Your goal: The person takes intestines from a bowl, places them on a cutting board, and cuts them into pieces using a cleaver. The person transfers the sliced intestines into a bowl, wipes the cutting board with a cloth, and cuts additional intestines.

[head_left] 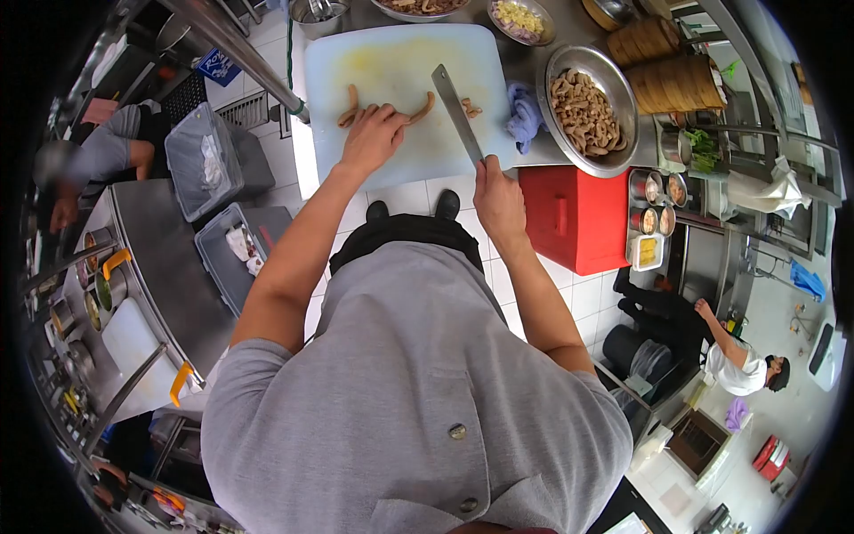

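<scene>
In the head view, my left hand (374, 138) rests on the white cutting board (400, 62), fingers curled down over a brown, tube-shaped strip of meat (421, 110). One curved end of meat pokes out on each side of the fingers. My right hand (500, 203) is wrapped round the handle of a kitchen knife (457, 111). Its long blade points away from me, over the right part of the board, apart from my left hand. Just right of the blade lie a few small cut pieces (471, 109). The knife's handle is mostly hidden in my fist.
A steel bowl of cut meat (587, 111) stands right of the board, beside a bluish cloth (525, 116). Behind are a bowl of chopped yellow-and-pink food (520, 20) and bamboo steamers (672, 84). A red box (574, 222) is below right. Other people work at both sides.
</scene>
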`<state>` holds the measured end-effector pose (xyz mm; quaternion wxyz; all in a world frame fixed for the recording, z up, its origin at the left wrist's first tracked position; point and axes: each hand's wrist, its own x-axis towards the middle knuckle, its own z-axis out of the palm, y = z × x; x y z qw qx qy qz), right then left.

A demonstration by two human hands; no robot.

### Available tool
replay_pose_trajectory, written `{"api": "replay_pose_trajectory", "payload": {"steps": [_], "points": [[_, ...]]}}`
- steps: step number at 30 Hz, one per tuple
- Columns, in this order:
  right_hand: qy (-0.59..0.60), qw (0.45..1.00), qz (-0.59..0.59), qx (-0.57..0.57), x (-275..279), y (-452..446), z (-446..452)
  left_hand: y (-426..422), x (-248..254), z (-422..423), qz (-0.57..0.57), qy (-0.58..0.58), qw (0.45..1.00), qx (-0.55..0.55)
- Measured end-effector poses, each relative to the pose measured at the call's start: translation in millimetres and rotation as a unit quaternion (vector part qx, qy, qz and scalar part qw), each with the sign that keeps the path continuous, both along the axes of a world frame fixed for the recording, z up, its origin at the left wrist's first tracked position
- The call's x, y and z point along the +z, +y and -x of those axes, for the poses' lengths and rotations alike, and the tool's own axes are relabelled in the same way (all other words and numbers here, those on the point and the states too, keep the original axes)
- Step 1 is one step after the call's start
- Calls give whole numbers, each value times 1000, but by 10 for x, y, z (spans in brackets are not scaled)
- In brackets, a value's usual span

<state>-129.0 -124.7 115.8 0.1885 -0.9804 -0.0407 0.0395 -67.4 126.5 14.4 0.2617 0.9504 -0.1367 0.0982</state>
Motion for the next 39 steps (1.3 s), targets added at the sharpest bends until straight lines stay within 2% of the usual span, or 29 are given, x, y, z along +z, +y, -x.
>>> {"api": "replay_pose_trajectory", "payload": {"steps": [9, 12, 17, 26, 31, 35, 39], "points": [[29, 998, 42, 47, -88, -91, -213, 106, 117, 23, -2, -10, 1000, -9], [-2, 999, -10, 34, -74, -66, -190, 128, 78, 27, -5, -6, 1000, -7], [74, 995, 58, 32, -276, -91, -276, 145, 110, -24, -28, 5, 1000, -11], [20, 999, -24, 34, -124, -41, -188, 181, 106, 20, -29, -9, 999, -19], [79, 993, 73, 45, -237, -20, -174, 192, 83, 5, -37, -1, 999, -27], [72, 995, 69, 30, -170, -12, -175, 206, 95, 27, -46, 9, 999, -24], [71, 997, 17, 21, -25, 27, -90, 211, 128, 31, -44, 9, 999, -21]]}}
